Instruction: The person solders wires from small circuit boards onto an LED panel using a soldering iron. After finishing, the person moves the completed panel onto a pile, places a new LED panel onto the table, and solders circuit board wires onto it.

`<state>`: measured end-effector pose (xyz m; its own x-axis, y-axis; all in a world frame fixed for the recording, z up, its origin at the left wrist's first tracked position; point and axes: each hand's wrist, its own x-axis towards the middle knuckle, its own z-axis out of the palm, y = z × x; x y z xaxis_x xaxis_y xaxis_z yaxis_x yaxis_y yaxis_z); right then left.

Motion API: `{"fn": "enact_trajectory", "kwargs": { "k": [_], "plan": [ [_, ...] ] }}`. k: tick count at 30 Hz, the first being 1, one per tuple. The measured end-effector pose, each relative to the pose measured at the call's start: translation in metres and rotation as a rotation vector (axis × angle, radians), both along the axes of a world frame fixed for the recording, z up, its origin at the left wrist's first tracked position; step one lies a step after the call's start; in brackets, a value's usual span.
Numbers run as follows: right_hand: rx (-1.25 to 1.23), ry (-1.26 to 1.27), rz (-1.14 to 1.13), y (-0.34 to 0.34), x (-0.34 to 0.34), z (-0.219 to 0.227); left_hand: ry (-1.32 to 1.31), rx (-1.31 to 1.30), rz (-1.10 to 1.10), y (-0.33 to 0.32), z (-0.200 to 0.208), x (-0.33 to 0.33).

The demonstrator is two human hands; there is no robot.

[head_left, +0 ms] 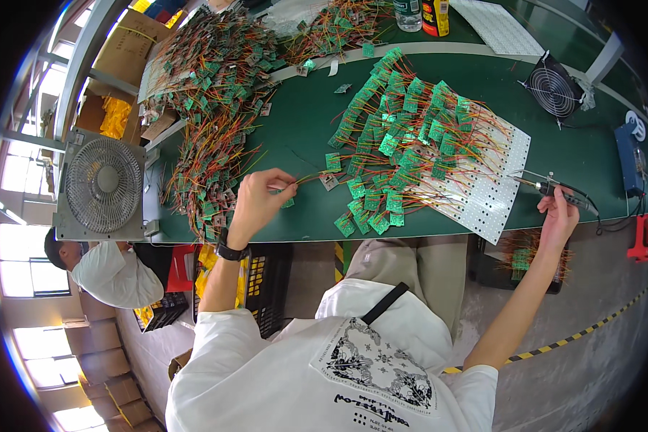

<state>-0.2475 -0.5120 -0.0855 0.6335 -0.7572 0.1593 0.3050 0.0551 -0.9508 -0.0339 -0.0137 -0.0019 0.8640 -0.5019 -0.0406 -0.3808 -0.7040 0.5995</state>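
Observation:
My left hand (255, 198) pinches the thin wires of a small green circuit board (329, 180) near the front edge of the green table (295, 144). My right hand (560, 216) grips a soldering iron (554, 189) off the table's right front corner, its tip pointing left toward a white perforated panel (493, 194). Several small green boards with red and yellow wires (403, 137) lie fanned over that panel between my hands.
A big heap of wired boards (209, 79) covers the table's left side. A square fan (102, 186) stands at the left, a small round fan (554, 88) at the far right. Bottles (421, 14) stand at the back. Another person (111, 273) is at the lower left. Black crates (266, 281) sit under the table.

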Motion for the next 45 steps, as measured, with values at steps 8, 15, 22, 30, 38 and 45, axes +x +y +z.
{"fn": "enact_trajectory", "kwargs": {
  "k": [8, 15, 22, 30, 38, 45],
  "plan": [
    [0.028, -0.01, -0.046, 0.004, 0.001, 0.004, 0.282, 0.049, -0.089, 0.0, 0.016, 0.016],
    [0.066, -0.002, -0.05, 0.009, 0.005, 0.01, 0.366, -0.421, -0.037, -0.007, 0.007, 0.002],
    [0.041, -0.013, -0.027, 0.01, 0.005, 0.014, 0.205, -0.505, -0.049, -0.083, 0.025, -0.002],
    [0.025, 0.01, -0.072, 0.008, 0.005, 0.012, 0.25, -0.403, -0.665, -0.228, 0.032, -0.017],
    [0.005, 0.048, -0.077, 0.01, 0.005, 0.012, -0.409, -0.287, -0.926, -0.281, -0.021, -0.022],
    [-0.026, 0.104, -0.045, 0.01, 0.005, 0.013, -0.468, -0.343, -0.905, -0.282, -0.046, -0.016]
  ]
}}
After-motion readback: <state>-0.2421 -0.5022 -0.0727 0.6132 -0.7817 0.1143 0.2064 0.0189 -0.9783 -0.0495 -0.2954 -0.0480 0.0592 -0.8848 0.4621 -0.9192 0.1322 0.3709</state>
